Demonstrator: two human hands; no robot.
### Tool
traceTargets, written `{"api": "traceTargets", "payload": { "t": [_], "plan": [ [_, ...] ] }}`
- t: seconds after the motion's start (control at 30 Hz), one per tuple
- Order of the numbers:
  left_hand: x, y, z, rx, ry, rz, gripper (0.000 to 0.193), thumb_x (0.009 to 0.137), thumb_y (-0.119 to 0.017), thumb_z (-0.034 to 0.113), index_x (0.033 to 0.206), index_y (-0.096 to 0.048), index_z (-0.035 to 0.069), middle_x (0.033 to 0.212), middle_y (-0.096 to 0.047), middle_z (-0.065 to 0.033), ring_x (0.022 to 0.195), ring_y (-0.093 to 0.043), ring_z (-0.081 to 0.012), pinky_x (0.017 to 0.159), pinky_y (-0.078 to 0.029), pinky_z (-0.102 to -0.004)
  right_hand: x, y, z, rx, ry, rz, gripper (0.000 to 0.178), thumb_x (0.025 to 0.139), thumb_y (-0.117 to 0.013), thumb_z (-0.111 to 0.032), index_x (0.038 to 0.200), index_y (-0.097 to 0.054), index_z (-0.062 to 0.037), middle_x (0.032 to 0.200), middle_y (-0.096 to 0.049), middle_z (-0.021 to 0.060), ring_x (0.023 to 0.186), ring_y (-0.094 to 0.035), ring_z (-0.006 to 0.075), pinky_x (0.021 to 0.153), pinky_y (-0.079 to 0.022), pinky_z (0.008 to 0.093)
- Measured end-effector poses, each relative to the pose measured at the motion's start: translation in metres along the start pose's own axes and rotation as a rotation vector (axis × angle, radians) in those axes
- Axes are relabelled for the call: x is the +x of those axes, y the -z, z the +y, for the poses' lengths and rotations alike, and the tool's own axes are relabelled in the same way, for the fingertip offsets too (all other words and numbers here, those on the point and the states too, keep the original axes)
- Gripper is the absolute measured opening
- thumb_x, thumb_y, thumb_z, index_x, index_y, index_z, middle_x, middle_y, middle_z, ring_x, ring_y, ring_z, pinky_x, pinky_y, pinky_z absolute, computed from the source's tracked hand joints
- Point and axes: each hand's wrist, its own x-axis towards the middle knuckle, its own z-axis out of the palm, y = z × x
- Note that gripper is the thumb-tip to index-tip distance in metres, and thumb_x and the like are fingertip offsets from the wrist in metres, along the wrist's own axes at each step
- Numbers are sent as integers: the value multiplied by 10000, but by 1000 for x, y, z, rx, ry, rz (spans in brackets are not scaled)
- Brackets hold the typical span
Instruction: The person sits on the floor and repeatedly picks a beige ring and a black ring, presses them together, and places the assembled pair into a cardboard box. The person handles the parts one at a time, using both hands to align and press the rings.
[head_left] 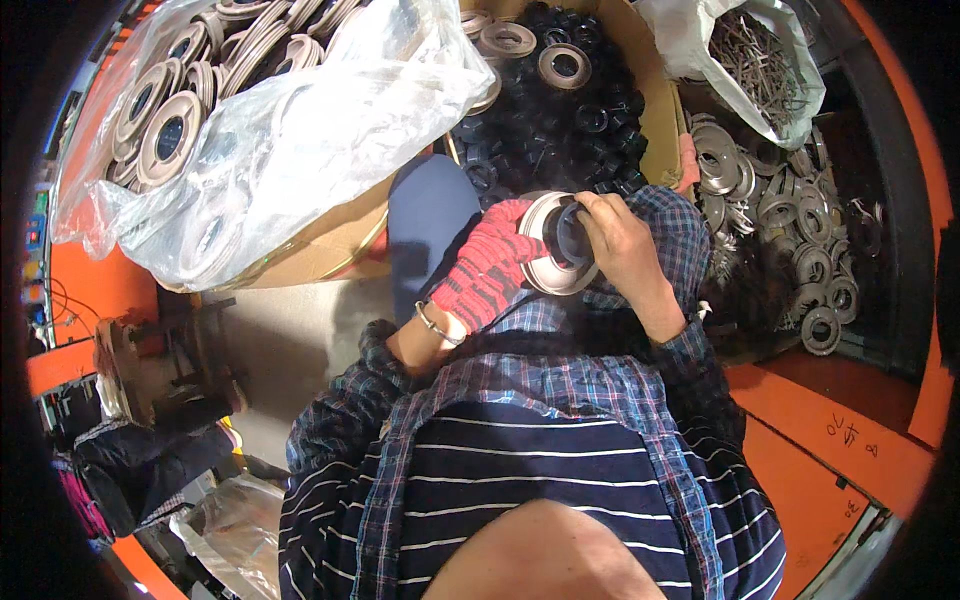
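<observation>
My left hand (pixel 484 264), in a red and black knitted glove, grips a beige round flange-like disc (pixel 553 280) by its near left side, thumb across its face. A black plastic ring (pixel 572 236) sits at the disc's open middle. My bare right hand (pixel 625 250) pinches this ring from the far right, fingers curled over its edge. Whether the ring is fully seated in the disc cannot be made out. Both hands are above my lap, just in front of a cardboard box (pixel 648 60) holding many small black rings (pixel 550 125).
At the far left, beige discs (pixel 165 135) fill a box lined with a clear plastic bag (pixel 300 150). Some beige discs (pixel 565 66) lie on the black rings. To the right are a white bag of thin strips (pixel 765 70), piled rings (pixel 800 250) and an orange metal frame (pixel 815 430).
</observation>
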Motion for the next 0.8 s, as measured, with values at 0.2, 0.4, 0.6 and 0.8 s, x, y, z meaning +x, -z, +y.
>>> {"api": "traceTargets", "payload": {
  "t": [0.2, 0.4, 0.6, 0.8],
  "plan": [
    [-11, 4, 9, -165, -164, -74, 616, 811, -651, -76, 1398, -474, -23, 1290, -595, -121, 1181, -577, -218, 998, -499, -337, -9, 1, 0, 24, 79, 11, 261, 878, -660, 44, 1134, -632, 8, 1001, -664, 165, 854, -692, 325, 724, -559, 354],
    [-15, 5, 13, 172, -299, -73, 709, 772, -686, -33, 1438, -449, 28, 1364, -554, -104, 1229, -544, -209, 1030, -468, -334, -7, -19, -11, 81, -31, 76, 253, 883, -631, 64, 1133, -621, 28, 1019, -664, 187, 899, -697, 350, 755, -560, 359],
    [-26, 23, 2, 608, -529, -198, 549, 833, -711, -7, 1359, -573, 67, 1458, -484, -146, 1345, -477, -261, 1110, -419, -355, -10, 2, -21, 186, -7, -189, 541, 894, -722, -245, 1345, -517, -30, 1119, -646, 249, 978, -668, 427, 830, -553, 438],
    [-33, 4, -4, 272, -313, -98, 599, 895, -719, 49, 1445, -482, 37, 1413, -543, -139, 1269, -545, -208, 1081, -444, -354, -10, -9, -22, 240, -231, -117, 621, 824, -797, -340, 1270, -518, -10, 1021, -646, 222, 882, -695, 324, 775, -551, 390]
  ]
}}
